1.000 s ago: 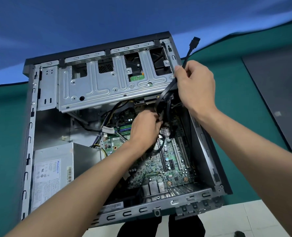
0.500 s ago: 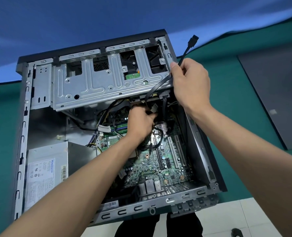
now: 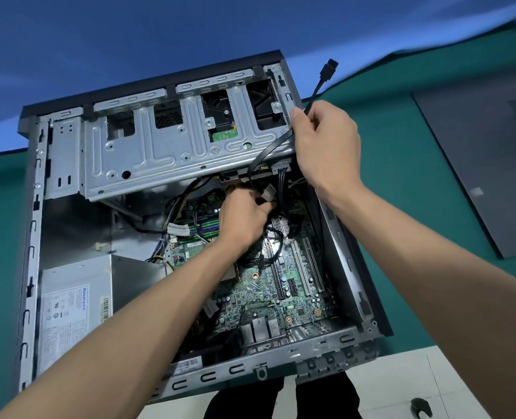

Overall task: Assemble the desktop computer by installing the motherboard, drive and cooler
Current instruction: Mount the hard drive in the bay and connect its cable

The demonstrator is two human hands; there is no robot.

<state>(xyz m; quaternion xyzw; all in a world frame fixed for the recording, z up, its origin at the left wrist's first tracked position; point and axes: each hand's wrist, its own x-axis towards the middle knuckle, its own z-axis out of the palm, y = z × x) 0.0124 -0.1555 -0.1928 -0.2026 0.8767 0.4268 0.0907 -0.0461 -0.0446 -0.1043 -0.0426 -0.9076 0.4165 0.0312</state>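
Two hands work inside the open computer case point(image 3: 33, 225), which lies on its side on the green desk point(image 3: 402, 182). The motherboard point(image 3: 281, 285) sits in the case floor, below the metal drive cage point(image 3: 172, 146); a drive's green circuit board point(image 3: 225, 135) shows through a cage opening. The right hand point(image 3: 326, 143) pinches a flat black cable point(image 3: 276, 146) at the cage's right edge, its free plug point(image 3: 329, 69) raised above the case. The left hand point(image 3: 244, 216), fingers curled, grips a small pale connector point(image 3: 269, 193) among the wires just under the cage. The step in hand appears to be cabling the drive. To do it well, keep the flat cable lifted clear, align the connector's key with its socket, and press straight without bending the pins. Compared with the frame one second ago, the left hand has moved up from the board toward the cage, and the right hand holds the cable much as before. A grey power supply point(image 3: 75, 309) fills the lower left corner.
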